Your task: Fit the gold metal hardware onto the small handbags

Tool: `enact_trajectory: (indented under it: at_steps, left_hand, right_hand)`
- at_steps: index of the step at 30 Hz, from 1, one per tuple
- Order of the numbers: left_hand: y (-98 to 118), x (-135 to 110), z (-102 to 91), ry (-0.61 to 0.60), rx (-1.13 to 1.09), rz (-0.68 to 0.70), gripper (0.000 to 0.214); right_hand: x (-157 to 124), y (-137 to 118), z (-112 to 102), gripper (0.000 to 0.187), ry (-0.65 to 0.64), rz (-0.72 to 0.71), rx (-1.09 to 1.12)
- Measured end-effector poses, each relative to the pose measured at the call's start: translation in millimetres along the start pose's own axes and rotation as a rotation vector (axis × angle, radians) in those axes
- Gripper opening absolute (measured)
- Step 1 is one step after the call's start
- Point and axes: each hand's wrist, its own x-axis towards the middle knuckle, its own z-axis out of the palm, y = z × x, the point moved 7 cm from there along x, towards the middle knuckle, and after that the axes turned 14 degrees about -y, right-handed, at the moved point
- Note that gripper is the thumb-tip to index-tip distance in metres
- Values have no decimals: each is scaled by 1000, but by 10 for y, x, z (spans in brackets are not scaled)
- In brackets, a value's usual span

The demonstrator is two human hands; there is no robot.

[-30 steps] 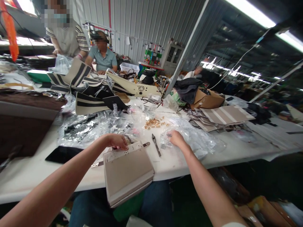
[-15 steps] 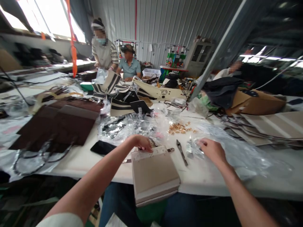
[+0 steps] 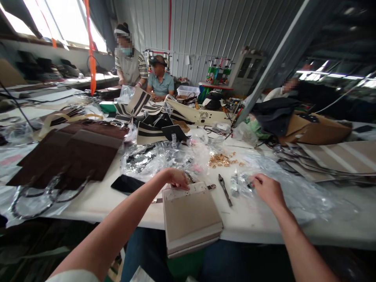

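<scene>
A beige bag panel [image 3: 189, 215] lies on the white table [image 3: 96, 199], overhanging its near edge. My left hand [image 3: 176, 178] rests curled on the panel's far edge. My right hand [image 3: 266, 190] pinches a small clear plastic packet [image 3: 239, 184] on the table to the right. A dark metal tool [image 3: 225, 189] lies between my two hands. Behind it sits a small heap of gold metal fittings [image 3: 221, 159].
Crumpled clear plastic bags [image 3: 155, 156] lie beyond my left hand, a black phone [image 3: 126, 184] to its left. Brown bag pieces [image 3: 73, 150] cover the left side, beige striped panels [image 3: 337, 154] the right. A cardboard box [image 3: 317, 129] stands behind. Two people [image 3: 160, 80] work at the far end.
The view swung left, then held. My right hand closed on the small plastic packet and drew slightly right. My left hand stayed on the panel's edge.
</scene>
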Motion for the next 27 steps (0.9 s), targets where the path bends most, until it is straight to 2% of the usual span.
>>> enact_trajectory:
  at_steps: [3, 7, 9, 10, 12, 14, 16, 18, 20, 27]
  left_hand:
    - [32, -24, 14, 9, 13, 11, 40]
    - [25, -13, 33, 18, -10, 16, 39]
    - [3, 12, 33, 13, -29, 17, 39]
    - [-6, 24, 31, 9, -38, 17, 39]
    - [-16, 40, 25, 4, -47, 17, 39]
    - [-12, 41, 23, 5, -47, 15, 39]
    - [1, 31, 30, 12, -41, 15, 38]
    - [14, 19, 41, 24, -35, 19, 36]
    - [25, 13, 50, 37, -30, 26, 34]
    - [43, 26, 56, 20, -25, 47, 28]
  right_hand:
    - [-100, -138, -146, 41, -12, -9, 84]
    - [-412, -462, -485, 44, 206, -47, 189]
    - [-575, -679, -493, 43, 219, -44, 319]
    - [-639, -818, -418, 43, 159, -47, 399]
    - [-754, -1198, -135, 38, -75, -99, 528]
    - [-892, -1659, 204, 27, -328, -208, 572]
    - [-1020, -2094, 478, 17, -489, -358, 543]
    - [-1098, -2438, 646, 16, -541, -533, 478]
    - [-1104, -2643, 743, 21, -542, -655, 412]
    - [-920, -2790, 889, 24, -639, -728, 322]
